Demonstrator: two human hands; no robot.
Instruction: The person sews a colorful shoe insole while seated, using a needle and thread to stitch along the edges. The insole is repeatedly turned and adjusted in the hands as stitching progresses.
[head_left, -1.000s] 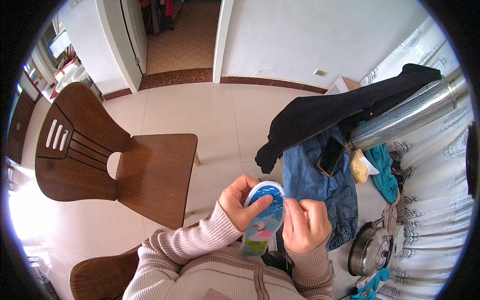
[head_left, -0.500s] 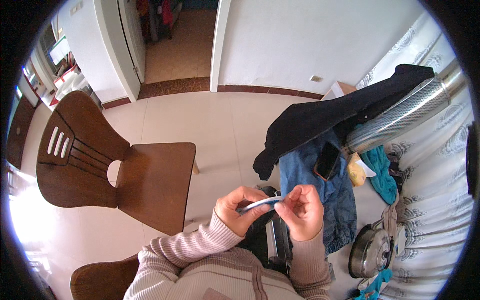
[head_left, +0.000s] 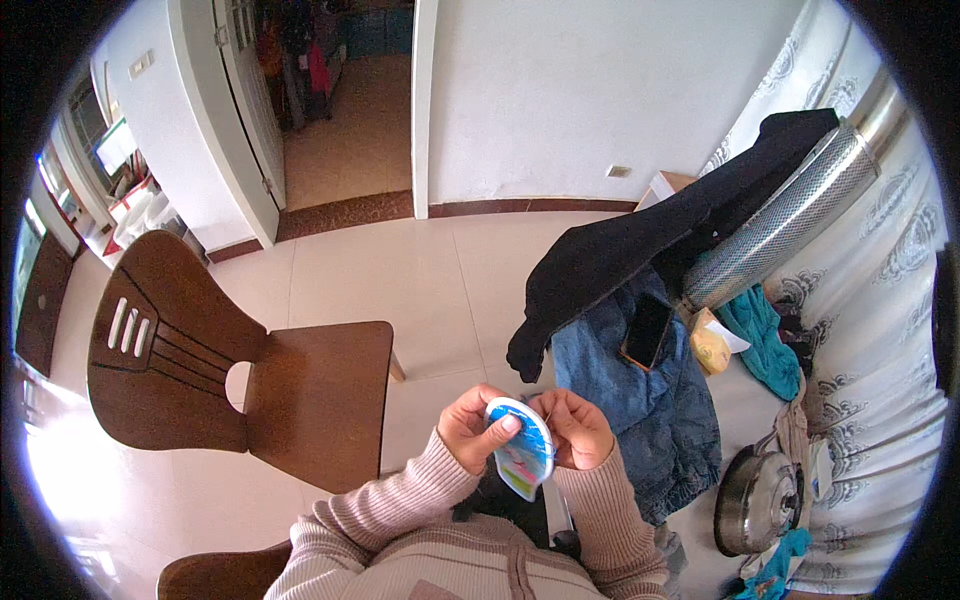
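- A blue, sole-shaped insole with a white rim and a coloured picture on its face was held in front of a person, to the right of the dark brown wooden chair.
- Half a second earlier the insole had been almost edge-on; by this moment its picture side had swung back into view, tilted and seemingly bent. The turn appeared to bring the rim within easy reach of the right fingers.
- The left hand, on the insole's chair side, kept its grip closed on the piece, thumb across the blue face.
- The right hand, on the side away from the chair, bunched its fingertips at the rim; whether that grip pinched anything could not be told.
- Farther right of the chair, a pale worktop carried a blue denim garment, a black phone, a yellow packet, a teal cloth and a round steel pot. A long black garment lay partly over the denim, beside a perforated silver metal cylinder.
- Pale floor tiles spread around the chair; beyond it stood an open doorway and a white wall. A white, grey-patterned curtain hung far to its right.
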